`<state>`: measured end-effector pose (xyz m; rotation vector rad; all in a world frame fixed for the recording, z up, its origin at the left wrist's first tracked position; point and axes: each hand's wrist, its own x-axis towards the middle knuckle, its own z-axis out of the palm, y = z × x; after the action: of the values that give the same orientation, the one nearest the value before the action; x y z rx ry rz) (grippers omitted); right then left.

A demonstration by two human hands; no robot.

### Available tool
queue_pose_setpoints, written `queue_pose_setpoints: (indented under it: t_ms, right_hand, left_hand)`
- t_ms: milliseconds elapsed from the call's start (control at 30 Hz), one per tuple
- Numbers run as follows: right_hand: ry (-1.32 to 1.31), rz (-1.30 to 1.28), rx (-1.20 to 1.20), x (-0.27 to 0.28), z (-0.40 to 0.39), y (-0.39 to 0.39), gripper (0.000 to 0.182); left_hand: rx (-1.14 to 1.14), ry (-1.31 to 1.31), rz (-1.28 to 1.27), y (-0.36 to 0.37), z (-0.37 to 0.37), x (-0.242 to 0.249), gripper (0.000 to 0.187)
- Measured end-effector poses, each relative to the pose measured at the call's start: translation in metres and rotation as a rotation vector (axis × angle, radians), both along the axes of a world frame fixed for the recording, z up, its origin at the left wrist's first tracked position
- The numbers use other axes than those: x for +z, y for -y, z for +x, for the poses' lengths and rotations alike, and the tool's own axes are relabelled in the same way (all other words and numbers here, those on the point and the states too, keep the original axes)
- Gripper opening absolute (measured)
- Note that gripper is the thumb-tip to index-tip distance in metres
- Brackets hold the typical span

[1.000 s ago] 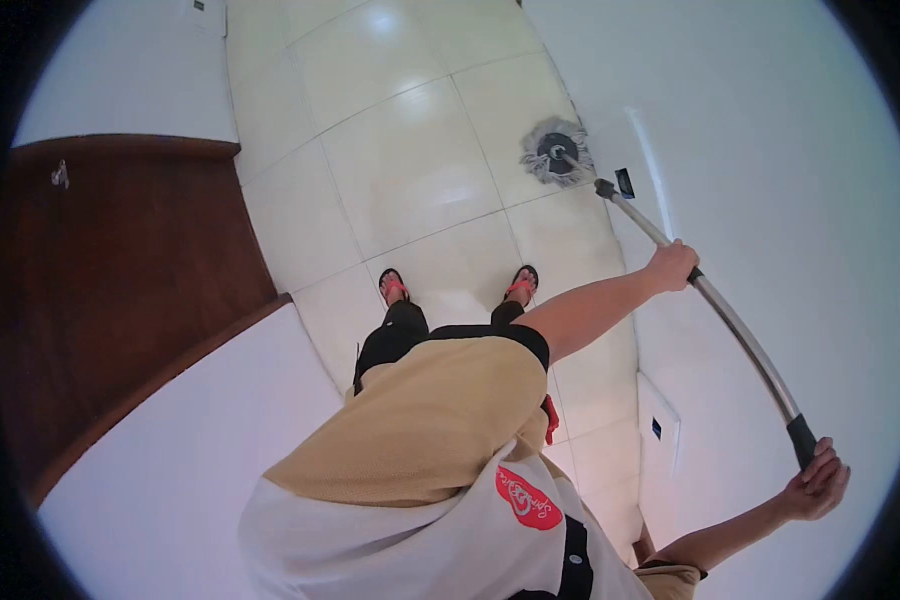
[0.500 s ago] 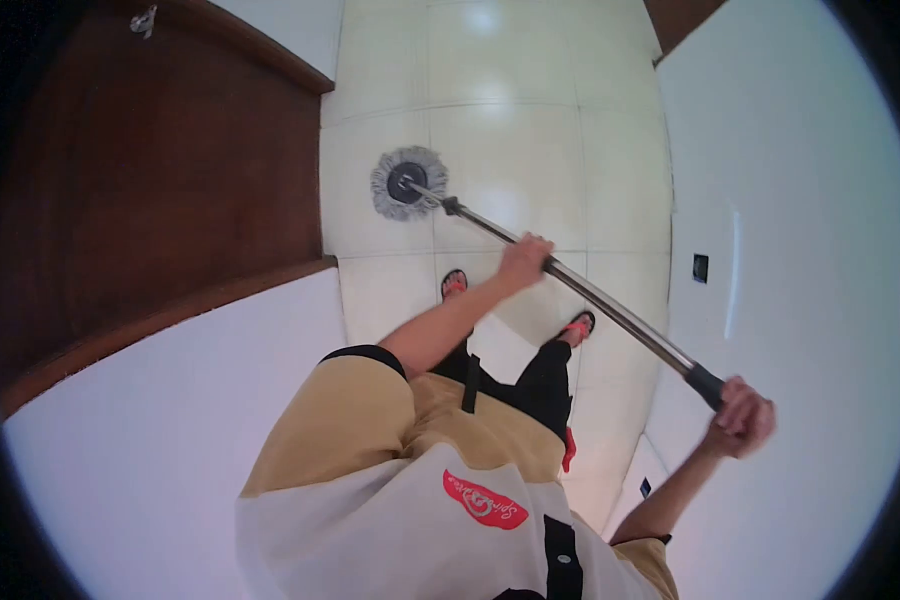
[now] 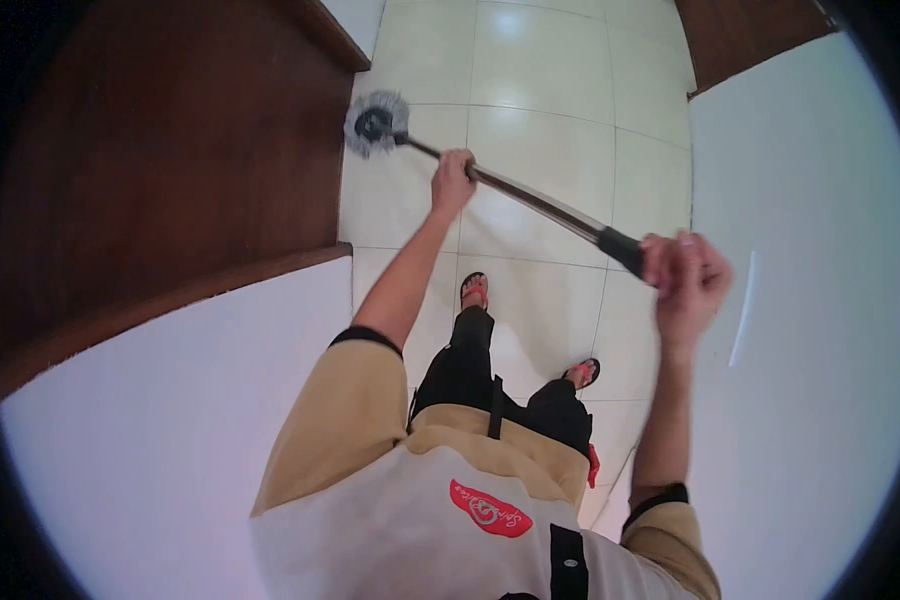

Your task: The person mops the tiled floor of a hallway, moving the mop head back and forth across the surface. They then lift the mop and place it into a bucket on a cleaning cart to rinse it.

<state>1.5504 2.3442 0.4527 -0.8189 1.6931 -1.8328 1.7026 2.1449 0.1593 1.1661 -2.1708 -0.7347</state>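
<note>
A mop [image 3: 540, 203] with a metal pole slants across the view. Its round grey string head [image 3: 395, 103] lies on the floor tiles at the upper left, right by the foot of the brown door. My left hand [image 3: 453, 182] is wrapped round the lower pole, not far from the mop head. At the upper end, my right hand [image 3: 686, 285] is closed about the end of the black grip [image 3: 620, 250], somewhat blurred. Some of its fingers hide the tip of the handle.
A dark brown door [image 3: 170, 170] with a raised wooden frame is on the left. White walls [image 3: 800, 200] flank the pale tiled floor [image 3: 540, 130]. Brown wood [image 3: 750, 40] shows at the upper right. My sandalled feet [image 3: 475, 291] stand below the pole.
The mop head has moved up and left across the tiles to the door's base. Both my hands have moved up and left with the pole, still gripping it.
</note>
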Motion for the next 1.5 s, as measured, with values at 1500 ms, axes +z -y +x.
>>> queue_pose_setpoints:
  t_ms: [1500]
  right_hand:
    - [0.097, 0.074, 0.210, -0.086, 0.087, -0.261, 0.019]
  left_hand:
    - [-0.279, 0.921, -0.092, -0.194, 0.096, -0.018, 0.035]
